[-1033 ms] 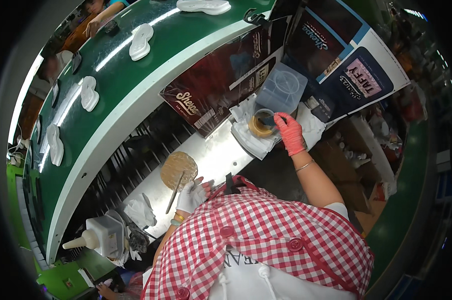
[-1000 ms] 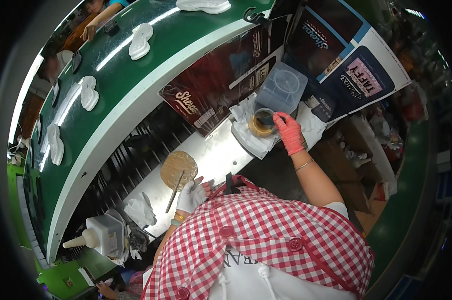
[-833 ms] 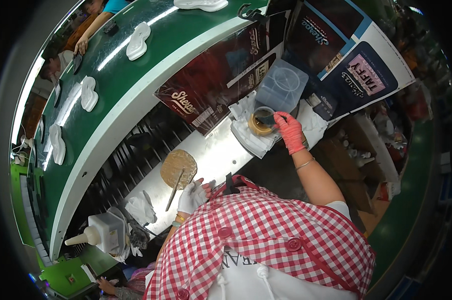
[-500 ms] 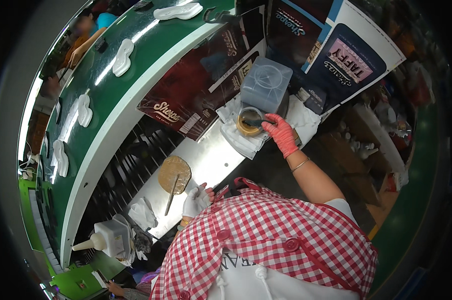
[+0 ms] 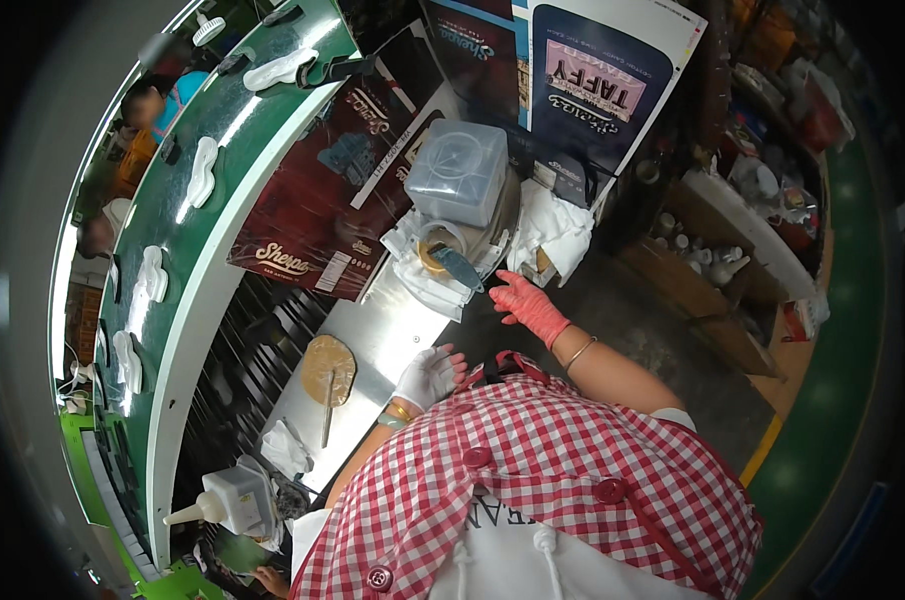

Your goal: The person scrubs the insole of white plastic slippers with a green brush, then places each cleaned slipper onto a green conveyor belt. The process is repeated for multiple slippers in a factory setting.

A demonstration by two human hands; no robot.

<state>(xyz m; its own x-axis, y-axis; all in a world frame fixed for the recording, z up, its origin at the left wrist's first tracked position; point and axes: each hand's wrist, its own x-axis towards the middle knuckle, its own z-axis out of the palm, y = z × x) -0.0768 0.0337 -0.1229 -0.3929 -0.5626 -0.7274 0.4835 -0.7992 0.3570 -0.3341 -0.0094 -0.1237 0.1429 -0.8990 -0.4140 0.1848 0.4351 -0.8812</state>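
Note:
My right hand (image 5: 529,310), in a thin coral-red glove, is held just beside a small round pot (image 5: 443,238) with tan stuff at its rim. A dark flat-handled brush or scraper (image 5: 457,268) leans out of this pot, its end close to my fingertips but apart from them. The fingers are loosely stretched, with nothing seen in them. My left hand (image 5: 426,378), in a white glove with bare fingertips, hovers low in front of my apron. Its fingers are spread and hold nothing. Beside it, on the metal bench, lies a tan round disc (image 5: 329,368) with a thin stick (image 5: 328,410) across it.
A translucent plastic container (image 5: 457,172) stands behind the pot on white cloths (image 5: 553,232). A white squeeze bottle (image 5: 235,500) lies at the lower left. White shoe soles (image 5: 202,172) sit along the green conveyor (image 5: 263,120). Printed card sheets (image 5: 303,215) screen the bench.
My right hand has come away from the dark handle in the pot and drawn back toward me. The handle now leans out toward my side. My head view has shifted.

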